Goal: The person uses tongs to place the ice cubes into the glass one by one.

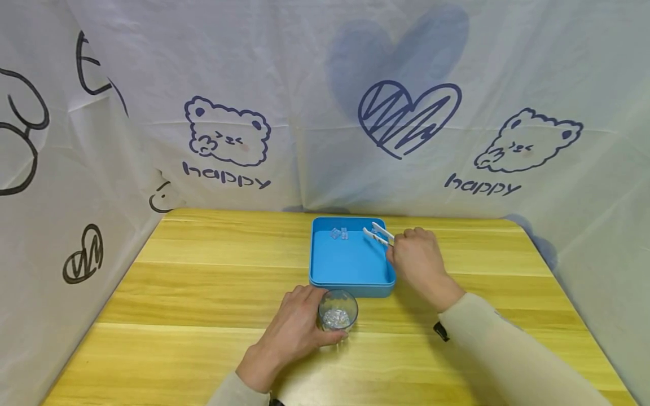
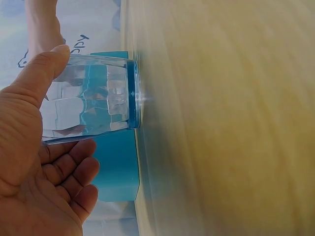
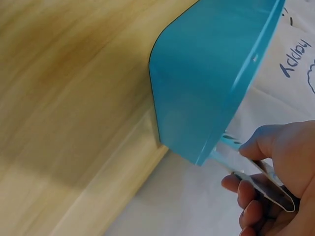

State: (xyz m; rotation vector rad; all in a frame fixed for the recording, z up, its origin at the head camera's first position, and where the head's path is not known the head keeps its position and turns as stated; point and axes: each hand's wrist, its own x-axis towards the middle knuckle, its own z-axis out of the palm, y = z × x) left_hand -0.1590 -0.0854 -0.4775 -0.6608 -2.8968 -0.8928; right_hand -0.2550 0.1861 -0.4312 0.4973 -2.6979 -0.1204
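My left hand point(image 1: 293, 322) holds a clear drinking glass point(image 2: 106, 101), thumb on one side and fingers on the other. The glass stands upright on the table, with clear pieces point(image 1: 336, 318) gathered at its bottom. My right hand point(image 1: 417, 256) pinches small metal tongs point(image 3: 268, 191) with white tips. Those tips point over the right rear of a shallow blue box point(image 1: 350, 286), spread apart close to a clear cube there. Several more clear cubes point(image 1: 344, 234) lie inside by the box's back wall.
The wooden table point(image 1: 203, 293) carries the box, with the glass right in front of its near wall. White cloth point(image 1: 315, 113) with printed bears and hearts hangs behind the table and along its sides.
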